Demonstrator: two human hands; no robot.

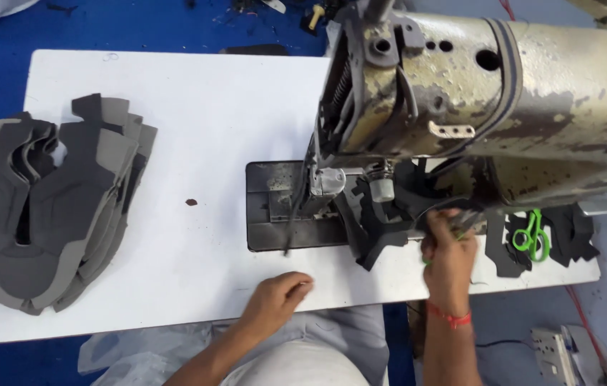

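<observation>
at the left edge of the frame, a stack of grey shoe-upper pieces (pixel 46 207) lying on the white counter (pixel 196 107). bottom centre, left hand (pixel 280 294) resting on the counter, fingers curled together, empty. centre right, right hand (pixel 450 250) clamped on a dark cut piece (pixel 382 225) under the worn sewing machine (pixel 489 93). further right, green scissors (pixel 532 236) on more dark pieces.

Single head view, looking steeply down, close over white table (pixel 175 129); sewing machine (pixel 489 100) fills upper right of frame.
</observation>
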